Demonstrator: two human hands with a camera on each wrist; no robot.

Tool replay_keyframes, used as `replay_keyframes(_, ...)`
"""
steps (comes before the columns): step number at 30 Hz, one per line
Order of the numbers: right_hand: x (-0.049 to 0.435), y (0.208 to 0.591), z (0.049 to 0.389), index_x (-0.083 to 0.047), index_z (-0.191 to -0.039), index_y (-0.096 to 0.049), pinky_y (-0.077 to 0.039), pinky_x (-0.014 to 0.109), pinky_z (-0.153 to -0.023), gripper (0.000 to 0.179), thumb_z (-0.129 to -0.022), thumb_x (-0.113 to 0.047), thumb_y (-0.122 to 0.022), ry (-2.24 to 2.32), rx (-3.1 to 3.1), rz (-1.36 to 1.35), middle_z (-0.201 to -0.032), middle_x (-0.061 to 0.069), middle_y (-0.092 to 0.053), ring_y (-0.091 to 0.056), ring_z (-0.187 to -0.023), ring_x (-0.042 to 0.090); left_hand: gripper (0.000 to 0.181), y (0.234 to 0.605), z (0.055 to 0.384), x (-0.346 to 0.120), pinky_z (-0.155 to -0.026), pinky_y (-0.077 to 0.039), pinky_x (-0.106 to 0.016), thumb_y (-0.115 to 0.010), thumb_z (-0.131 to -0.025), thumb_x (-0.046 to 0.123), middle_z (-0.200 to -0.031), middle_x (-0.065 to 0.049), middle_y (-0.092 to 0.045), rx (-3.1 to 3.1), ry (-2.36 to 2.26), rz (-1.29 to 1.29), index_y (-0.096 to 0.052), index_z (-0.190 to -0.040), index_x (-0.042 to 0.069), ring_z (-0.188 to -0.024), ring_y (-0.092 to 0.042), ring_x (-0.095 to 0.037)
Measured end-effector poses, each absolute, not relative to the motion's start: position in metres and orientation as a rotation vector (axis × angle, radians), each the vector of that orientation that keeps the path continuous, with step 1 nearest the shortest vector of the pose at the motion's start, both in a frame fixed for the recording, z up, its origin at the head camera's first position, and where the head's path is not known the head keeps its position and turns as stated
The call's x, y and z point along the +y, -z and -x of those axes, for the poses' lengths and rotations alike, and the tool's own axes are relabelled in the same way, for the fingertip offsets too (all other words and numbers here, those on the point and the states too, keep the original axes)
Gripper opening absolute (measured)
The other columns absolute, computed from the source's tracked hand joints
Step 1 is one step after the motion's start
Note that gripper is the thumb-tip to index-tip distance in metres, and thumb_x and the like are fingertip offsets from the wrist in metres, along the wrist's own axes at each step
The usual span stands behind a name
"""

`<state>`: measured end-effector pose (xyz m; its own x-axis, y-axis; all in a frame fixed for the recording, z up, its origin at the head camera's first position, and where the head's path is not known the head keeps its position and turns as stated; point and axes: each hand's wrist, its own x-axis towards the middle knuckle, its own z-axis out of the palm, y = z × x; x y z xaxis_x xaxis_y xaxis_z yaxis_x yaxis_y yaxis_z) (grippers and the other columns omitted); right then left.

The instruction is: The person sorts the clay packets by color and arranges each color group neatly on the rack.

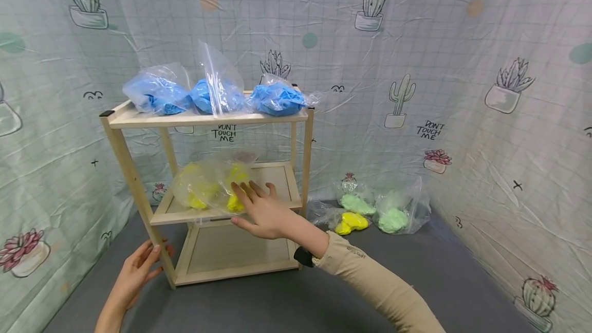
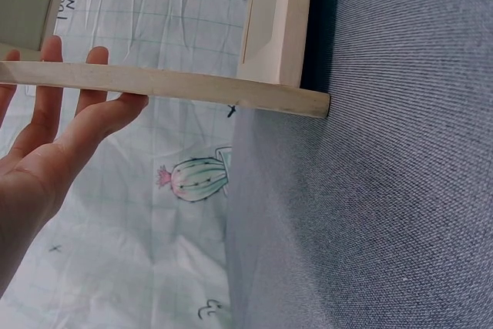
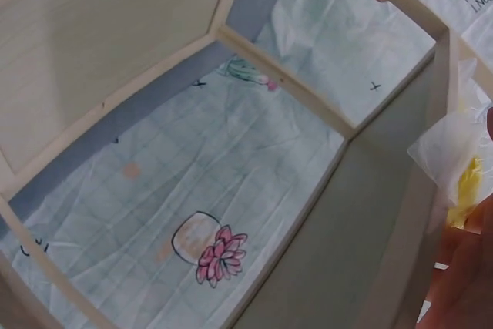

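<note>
A wooden three-tier shelf (image 1: 236, 267) stands on the dark grey surface. My left hand (image 1: 135, 274) holds its front left post (image 2: 185, 82) low down, with the thumb on one side and the fingertips past the other. My right hand (image 1: 265, 215), fingers spread, reaches to the middle tier and touches a clear plastic bag with yellow contents (image 1: 236, 202). A second clear bag of yellow contents (image 1: 196, 194) lies left of it on that tier. In the right wrist view, the right hand (image 3: 458, 267) shows only at the edge, by the yellow bag (image 3: 468, 182).
Three clear bags with blue contents (image 1: 279, 99) sit along the top tier. Right of the shelf lie a yellow bag (image 1: 353, 221) and two pale green bags (image 1: 393, 220). Cactus-printed cloth (image 1: 462, 55) hangs behind and at both sides.
</note>
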<state>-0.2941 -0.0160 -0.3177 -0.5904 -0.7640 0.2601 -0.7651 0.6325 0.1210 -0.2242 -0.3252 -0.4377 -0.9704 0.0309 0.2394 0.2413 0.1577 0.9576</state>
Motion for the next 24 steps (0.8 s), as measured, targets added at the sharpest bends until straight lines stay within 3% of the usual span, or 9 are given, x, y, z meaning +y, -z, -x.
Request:
replay_keyframes(14,-0.006,0.318,0.297,-0.023,-0.145,-0.001,-0.018,0.055,-0.103,0.062,-0.095,-0.051,-0.024,-0.055,-2.486,-1.258,-0.151,0.004,-0.013,-0.018,-0.137,0.023,0.028,0.437,0.227,-0.325,-0.07,-0.047,-0.017,-0.038,-0.097,0.026,-0.1,0.024,-0.06,-2.269,1.933,0.261,-0.045,-0.124,0.025,-0.093,-0.056,0.01)
replay_keyframes(20,0.014,0.316,0.287,-0.017,-0.144,-0.013,-0.025,0.051,-0.101,0.059,-0.095,-0.046,-0.03,-0.081,-2.342,-1.306,-0.148,0.005,-0.022,-0.025,-0.134,0.021,0.027,0.438,0.226,-0.325,-0.07,-0.048,-0.018,-0.037,-0.097,0.025,-0.099,0.024,-0.06,-2.267,1.932,0.26,-0.045,-0.123,0.026,-0.092,-0.056,0.009)
replay_keyframes(24,0.032,0.32,0.281,-0.013,-0.142,-0.023,-0.029,0.047,-0.099,0.058,-0.096,-0.047,-0.02,-0.119,-2.185,-1.348,-0.144,0.005,-0.03,-0.033,-0.129,0.019,0.026,0.439,0.226,-0.326,-0.069,-0.048,-0.019,-0.037,-0.097,0.025,-0.099,0.023,-0.06,-2.255,1.944,0.262,-0.046,-0.122,0.026,-0.092,-0.057,0.008)
